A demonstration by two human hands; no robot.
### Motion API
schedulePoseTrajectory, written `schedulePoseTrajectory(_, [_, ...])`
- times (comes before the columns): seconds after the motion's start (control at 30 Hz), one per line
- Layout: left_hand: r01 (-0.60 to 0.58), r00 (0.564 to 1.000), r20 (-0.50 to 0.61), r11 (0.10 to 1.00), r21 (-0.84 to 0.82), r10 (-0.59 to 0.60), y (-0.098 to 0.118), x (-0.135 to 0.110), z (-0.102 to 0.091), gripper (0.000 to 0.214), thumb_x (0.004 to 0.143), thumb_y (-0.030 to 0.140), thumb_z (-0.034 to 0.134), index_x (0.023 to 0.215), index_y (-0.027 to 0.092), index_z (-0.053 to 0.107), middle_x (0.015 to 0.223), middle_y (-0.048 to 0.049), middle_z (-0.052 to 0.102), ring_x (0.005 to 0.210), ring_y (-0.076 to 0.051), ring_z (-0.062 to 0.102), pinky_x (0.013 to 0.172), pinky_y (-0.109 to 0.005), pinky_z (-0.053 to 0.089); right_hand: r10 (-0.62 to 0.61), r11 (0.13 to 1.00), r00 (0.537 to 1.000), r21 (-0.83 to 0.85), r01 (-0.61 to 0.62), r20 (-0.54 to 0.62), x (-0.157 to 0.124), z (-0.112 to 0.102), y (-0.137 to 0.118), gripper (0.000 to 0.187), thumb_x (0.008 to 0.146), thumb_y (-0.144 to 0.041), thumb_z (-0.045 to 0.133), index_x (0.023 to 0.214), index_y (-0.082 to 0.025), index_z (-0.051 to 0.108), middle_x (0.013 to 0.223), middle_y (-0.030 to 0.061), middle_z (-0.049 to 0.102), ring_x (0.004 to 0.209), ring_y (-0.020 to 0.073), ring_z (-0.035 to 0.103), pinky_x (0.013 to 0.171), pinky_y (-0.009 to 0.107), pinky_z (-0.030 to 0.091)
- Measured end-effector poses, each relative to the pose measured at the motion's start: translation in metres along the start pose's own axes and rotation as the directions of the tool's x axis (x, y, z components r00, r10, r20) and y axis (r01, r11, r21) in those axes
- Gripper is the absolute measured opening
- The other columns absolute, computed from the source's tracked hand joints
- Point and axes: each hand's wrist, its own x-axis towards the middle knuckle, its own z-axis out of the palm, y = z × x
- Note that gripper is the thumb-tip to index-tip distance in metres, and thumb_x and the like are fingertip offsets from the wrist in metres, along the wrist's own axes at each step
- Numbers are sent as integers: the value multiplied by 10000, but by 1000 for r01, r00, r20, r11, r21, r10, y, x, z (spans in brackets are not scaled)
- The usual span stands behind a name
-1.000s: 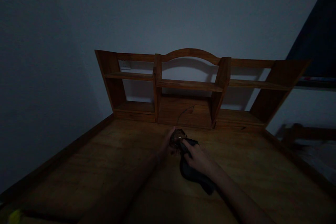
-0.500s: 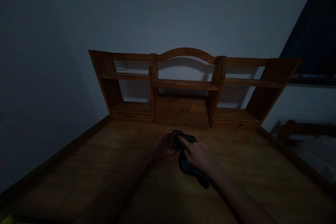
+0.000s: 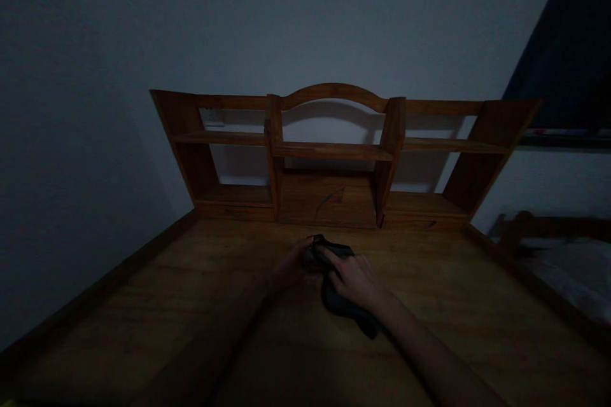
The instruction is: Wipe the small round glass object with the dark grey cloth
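The room is dim. Both my hands meet over a wooden desk top (image 3: 191, 305). My left hand (image 3: 292, 264) is closed round a small dark object (image 3: 316, 253) that I cannot make out clearly. My right hand (image 3: 353, 278) grips a dark cloth (image 3: 348, 308) and presses it against that object. The cloth's loose end trails back under my right wrist onto the desk.
A wooden shelf unit (image 3: 334, 152) with an arched top stands at the back of the desk against a pale wall. A raised wooden rim (image 3: 95, 292) runs along the desk's left side. Wooden furniture (image 3: 548, 229) shows blurred at far right.
The small object, which showed brownish and shiny above the hands a second ago, is now mostly covered by my fingers and the cloth. The view has shifted slightly right.
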Motion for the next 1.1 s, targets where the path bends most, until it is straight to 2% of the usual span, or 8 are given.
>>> schedulePoseTrajectory(0.1, [43,999,22,999,-28,-42,-2,1,-2,388,807,506,612,875,125,628,695,-33,620,526,-114,525,444,-218,340,-6,1000,1000,16,6,-29,0,3,2,652,899,-242,467,1505,-315,237,1191,77,673,980,268,660,819,334,425])
schedulePoseTrajectory(0.2, [-17,1000,-17,999,-43,16,-6,5,-1,386,817,465,644,1044,155,611,812,-34,641,592,-105,549,479,-205,356,23,1000,999,4,-23,-34,2,6,3,676,894,-243,466,1514,-305,204,1084,81,708,894,273,679,759,332,432])
schedulePoseTrajectory(0.3, [-176,983,-50,984,-1,176,-12,10,0,607,805,546,643,1300,241,469,835,-11,623,536,-76,492,444,-188,301,44,999,998,18,-43,-36,2,7,2,691,891,-258,467,1522,-268,185,994,82,722,831,272,682,742,331,432])
schedulePoseTrajectory(0.37, [-231,972,-31,972,35,232,-14,10,-1,749,731,572,712,1342,247,425,824,-4,614,513,-64,460,443,-188,293,73,995,996,68,-69,-47,3,9,2,697,889,-258,467,1524,-226,180,972,87,722,837,268,677,760,330,434])
schedulePoseTrajectory(0.53, [-184,982,-14,965,188,190,-6,0,1,780,638,300,853,1313,206,472,901,-27,633,631,-81,527,538,-192,365,118,955,990,283,-91,-78,4,12,3,698,865,-210,477,1511,-229,212,1127,81,684,958,238,649,828,309,433])
schedulePoseTrajectory(0.67, [-92,987,-112,979,180,114,-3,2,-2,698,694,509,767,1245,171,506,671,42,562,456,-49,400,431,-195,255,124,942,989,322,-91,-85,4,11,2,690,854,-210,496,1496,-260,246,1127,61,682,990,239,640,838,308,435])
schedulePoseTrajectory(0.83, [-28,987,-152,991,133,48,-9,15,-12,716,820,778,335,976,128,592,504,41,483,358,-67,351,369,-206,175,96,986,995,139,-91,-26,3,6,-3,693,889,-254,470,1520,-263,183,1026,63,712,874,241,671,773,307,439])
schedulePoseTrajectory(1.1, [53,996,-81,995,79,-46,0,15,-4,804,757,859,206,693,152,584,481,-27,538,308,-98,388,314,-226,180,-25,938,1000,-346,24,2,7,-13,6,682,937,-262,428,1532,-305,96,927,98,699,767,256,659,638,299,402])
